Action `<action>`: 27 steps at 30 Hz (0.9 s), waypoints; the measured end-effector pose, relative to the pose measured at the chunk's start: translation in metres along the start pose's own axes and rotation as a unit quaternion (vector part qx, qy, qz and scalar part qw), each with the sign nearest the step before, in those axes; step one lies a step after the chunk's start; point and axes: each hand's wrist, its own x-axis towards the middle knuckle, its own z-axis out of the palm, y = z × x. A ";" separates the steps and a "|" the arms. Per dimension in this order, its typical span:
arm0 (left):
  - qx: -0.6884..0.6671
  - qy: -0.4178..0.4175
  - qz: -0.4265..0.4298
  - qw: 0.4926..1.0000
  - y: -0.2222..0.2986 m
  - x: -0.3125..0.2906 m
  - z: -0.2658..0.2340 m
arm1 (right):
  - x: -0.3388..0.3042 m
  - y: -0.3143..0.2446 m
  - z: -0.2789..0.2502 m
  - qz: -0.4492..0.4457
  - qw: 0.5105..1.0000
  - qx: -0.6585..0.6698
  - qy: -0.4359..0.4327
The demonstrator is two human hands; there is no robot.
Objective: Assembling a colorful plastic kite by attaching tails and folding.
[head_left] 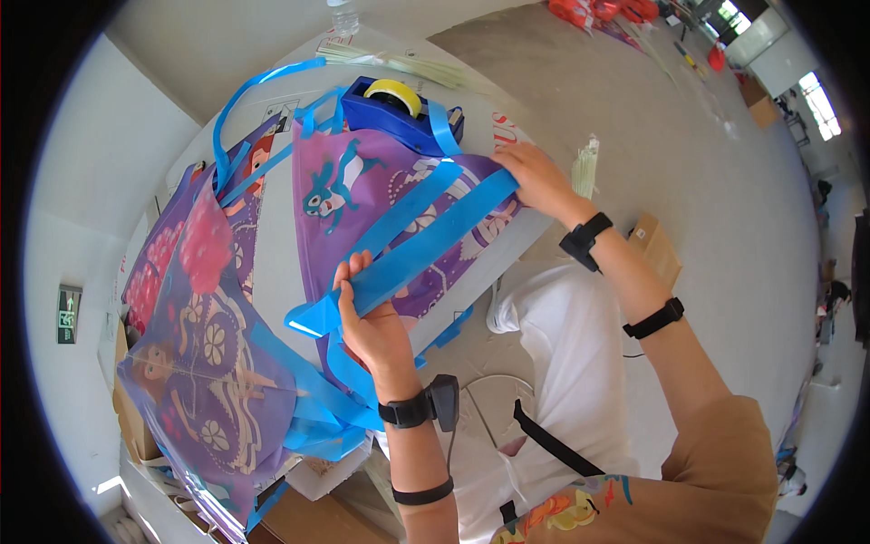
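A purple printed kite sheet (317, 240) with a blue-green cartoon animal lies on the white board in front of me. Two blue ribbon strips (426, 238) run slantwise across it. My left hand (370, 326) is closed round the lower-left end of the nearer strip, its fingers curled over the ribbon. My right hand (535, 181) pinches the other end of that strip at the sheet's right corner. The fingertips there are partly hidden. Just beyond the sheet stands a blue tape dispenser (381, 118) with a yellow tape roll (395, 94).
More purple kite sheets (213, 399) with blue tails hang over the board's left side. Thin pale sticks (399, 63) lie at the far edge, near a clear bottle (343, 16). A cardboard box (656, 249) and another stick bundle (585, 168) are at the right.
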 end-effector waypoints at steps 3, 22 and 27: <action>-0.001 0.022 0.014 1.000 0.004 0.006 0.003 | -0.013 -0.023 0.019 -0.003 0.998 0.052 -0.036; 0.143 0.057 0.088 0.984 0.021 -0.024 0.013 | -0.028 -0.145 0.029 -0.153 0.939 0.308 0.027; 0.283 0.015 0.108 0.953 0.004 -0.046 0.037 | -0.026 -0.198 0.046 -0.058 0.916 0.391 0.072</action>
